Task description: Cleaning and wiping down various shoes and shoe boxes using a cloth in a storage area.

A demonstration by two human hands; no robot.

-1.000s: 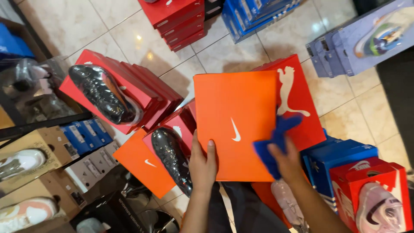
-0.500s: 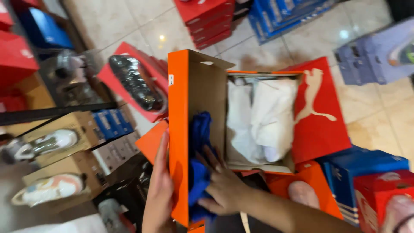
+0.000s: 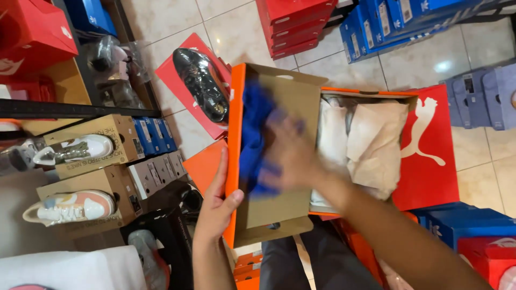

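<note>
My left hand [image 3: 217,207] gripped the orange edge of the open shoebox lid [image 3: 279,156], thumb inside. My right hand [image 3: 293,153], blurred, pressed a blue cloth [image 3: 253,134] against the lid's brown inner face, beside the paper-stuffed orange shoebox [image 3: 365,145].

The open shoebox [image 3: 371,96] sits at frame centre, its raised lid [image 3: 279,161] to the left. The left hand [image 3: 217,207] grips the lid's lower left edge; the right hand [image 3: 293,156], blurred, seems to press a cloth [image 3: 252,129] inside the lid. Wrapping paper [image 3: 371,145] lies in the box.
</note>
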